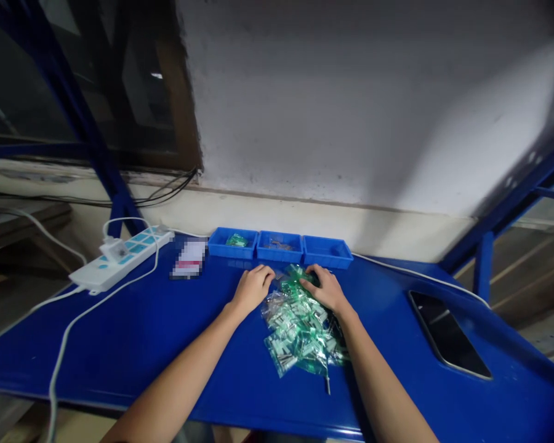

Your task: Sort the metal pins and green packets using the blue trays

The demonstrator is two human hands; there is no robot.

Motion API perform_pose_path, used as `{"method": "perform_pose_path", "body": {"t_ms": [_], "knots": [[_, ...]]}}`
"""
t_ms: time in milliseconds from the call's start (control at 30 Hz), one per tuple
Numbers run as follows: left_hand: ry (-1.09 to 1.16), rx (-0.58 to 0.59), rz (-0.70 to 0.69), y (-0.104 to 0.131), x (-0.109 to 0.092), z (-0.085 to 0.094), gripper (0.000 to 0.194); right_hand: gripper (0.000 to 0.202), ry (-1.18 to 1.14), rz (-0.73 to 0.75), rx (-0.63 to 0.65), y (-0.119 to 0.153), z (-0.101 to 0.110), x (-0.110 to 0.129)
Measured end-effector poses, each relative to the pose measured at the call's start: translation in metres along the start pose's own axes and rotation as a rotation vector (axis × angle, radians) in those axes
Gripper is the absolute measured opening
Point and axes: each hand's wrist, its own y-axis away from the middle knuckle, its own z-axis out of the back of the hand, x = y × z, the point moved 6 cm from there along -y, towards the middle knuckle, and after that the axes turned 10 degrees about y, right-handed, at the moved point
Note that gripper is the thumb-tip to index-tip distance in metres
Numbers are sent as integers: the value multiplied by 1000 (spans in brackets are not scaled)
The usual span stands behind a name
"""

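A pile of small clear and green plastic packets (300, 326) with thin pieces inside lies on the blue table (166, 344). My left hand (255, 286) is at the pile's upper left edge, fingers curled together; what they hold, if anything, is too small to name. At the upper right of the pile, my right hand (324, 287) rests on a green packet, thumb and fingers apart. Behind the hands stand three blue trays: the left tray (216, 249) has green packets in it, the middle tray (289, 254) holds small brownish pieces, and the right tray (327, 258) shows nothing inside.
A white power strip (96, 274) with a plug and cable lies at the left. Near it is a blurred card (189, 257). A dark phone (447, 335) lies at the right. Blue frame posts and a wall stand behind the table.
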Motion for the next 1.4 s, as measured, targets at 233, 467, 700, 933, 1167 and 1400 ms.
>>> {"method": "perform_pose_path", "body": {"t_ms": [233, 467, 700, 933, 1167, 1400], "knots": [[84, -129, 46, 1, 0, 9, 15, 29, 20, 37, -51, 5, 2, 8], [136, -206, 124, 4, 12, 14, 17, 42, -58, -54, 6, 5, -1, 2], [167, -233, 193, 5, 20, 14, 17, 44, -43, -15, -10, 4, -1, 3], [293, -168, 241, 5, 23, 7, 18, 37, -86, -23, -26, 2, -6, -2], [450, -163, 266, 5, 26, 2, 19, 30, -126, -46, 60, 3, -5, 2], [606, -136, 303, 6, 35, 5, 22, 41, -177, -21, 33, 4, -3, 4]]}}
